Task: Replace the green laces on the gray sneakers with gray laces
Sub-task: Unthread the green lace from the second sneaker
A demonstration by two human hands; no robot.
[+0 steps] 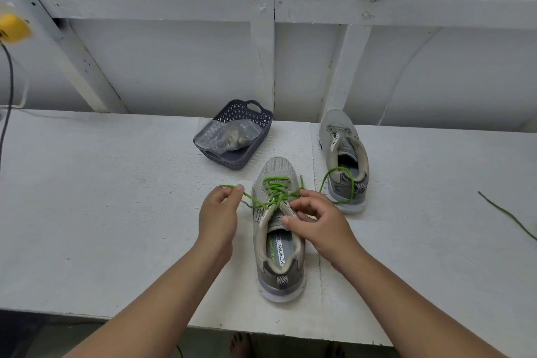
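Head view: the near gray sneaker [279, 229] stands toe away from you at the front of the white worktop [101, 197], its green lace [274, 190] threaded through the eyelets. Your left hand [218, 212] pinches one free end of that lace between thumb and forefinger, drawn out to the left of the shoe. Your right hand [316, 221] rests at the tongue, its fingers [296, 206] curled around the lace's other end, which loops off to the right across the second sneaker [344, 154]. That second sneaker sits farther back and right, with no lace in its eyelets. A dark lace [507, 213] lies loose on the worktop at far right. Behind the near sneaker, a dark basket [261, 125] holds a clear bag [229, 136]; its contents cannot be made out.
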